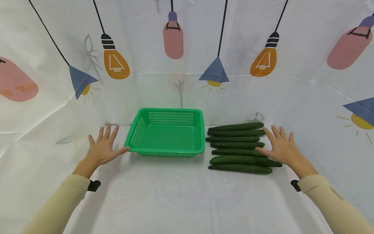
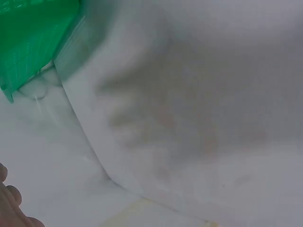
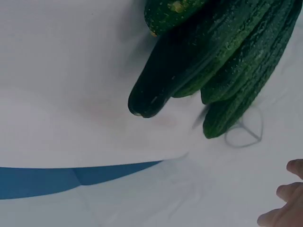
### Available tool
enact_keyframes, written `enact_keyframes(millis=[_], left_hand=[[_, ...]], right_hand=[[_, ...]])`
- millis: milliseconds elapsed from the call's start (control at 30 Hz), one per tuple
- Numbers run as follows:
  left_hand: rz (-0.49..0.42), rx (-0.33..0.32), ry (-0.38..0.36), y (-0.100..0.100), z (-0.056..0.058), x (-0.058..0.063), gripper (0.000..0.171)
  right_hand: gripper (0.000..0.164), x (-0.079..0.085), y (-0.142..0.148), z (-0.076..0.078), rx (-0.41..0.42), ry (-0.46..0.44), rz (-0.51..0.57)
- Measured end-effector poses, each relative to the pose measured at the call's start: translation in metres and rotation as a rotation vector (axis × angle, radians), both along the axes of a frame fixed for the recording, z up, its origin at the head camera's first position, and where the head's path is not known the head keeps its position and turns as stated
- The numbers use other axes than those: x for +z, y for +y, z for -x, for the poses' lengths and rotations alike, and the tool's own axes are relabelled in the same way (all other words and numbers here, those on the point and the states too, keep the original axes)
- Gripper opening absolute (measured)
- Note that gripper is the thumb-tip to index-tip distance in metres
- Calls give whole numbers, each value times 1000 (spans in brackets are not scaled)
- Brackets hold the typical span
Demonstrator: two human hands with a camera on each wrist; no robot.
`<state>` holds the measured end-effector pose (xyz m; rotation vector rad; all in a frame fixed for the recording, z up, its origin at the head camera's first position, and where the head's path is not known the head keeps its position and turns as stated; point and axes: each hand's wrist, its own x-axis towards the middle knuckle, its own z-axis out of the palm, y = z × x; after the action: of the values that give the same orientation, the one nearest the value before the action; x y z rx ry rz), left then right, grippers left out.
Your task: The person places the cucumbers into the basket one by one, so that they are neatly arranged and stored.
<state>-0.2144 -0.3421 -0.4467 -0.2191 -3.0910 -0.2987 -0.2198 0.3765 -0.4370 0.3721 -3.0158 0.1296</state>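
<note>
L hand point(image 1: 100, 150) is hovering nr the green basket point(image 1: 166, 151), fingers spread wide, gripping nothing; R hand point(image 1: 282, 148) is hovering likewise, fingers splayed & holding nothing, by the R ends of the cucumbers point(image 1: 236, 145) (seven, lying side by side); basket is sitting on the desk point(image 1: 181, 198), just L of them.

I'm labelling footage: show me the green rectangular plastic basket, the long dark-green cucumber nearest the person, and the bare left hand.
Green rectangular plastic basket point(image 1: 165, 151): head view, front rim.
Long dark-green cucumber nearest the person point(image 1: 240, 168): head view, middle.
Bare left hand point(image 1: 101, 150): head view, its back.
</note>
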Motion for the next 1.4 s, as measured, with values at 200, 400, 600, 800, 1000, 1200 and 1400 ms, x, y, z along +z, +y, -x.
enact_keyframes(millis=[200,400,600,800,1000,1200,1400], left_hand=[[-45,-18,1,14,0,-12,110],[-68,-44,0,33,7,-22,109],[-115,-91,10,52,16,-28,106],[-176,-92,-17,62,20,-31,100],[-187,-90,-2,64,23,-34,94],[-189,-98,8,64,25,-35,93],[-200,-100,38,64,26,-40,92]], right_hand=[[101,-8,-2,-7,36,-55,32],[101,-23,-2,-15,91,-96,80],[100,-35,-3,-24,123,-147,122],[96,-42,-3,-29,101,-193,139],[87,-46,0,-30,117,-195,183],[74,-52,1,-28,164,-175,202],[64,-58,3,-25,171,-163,224]])
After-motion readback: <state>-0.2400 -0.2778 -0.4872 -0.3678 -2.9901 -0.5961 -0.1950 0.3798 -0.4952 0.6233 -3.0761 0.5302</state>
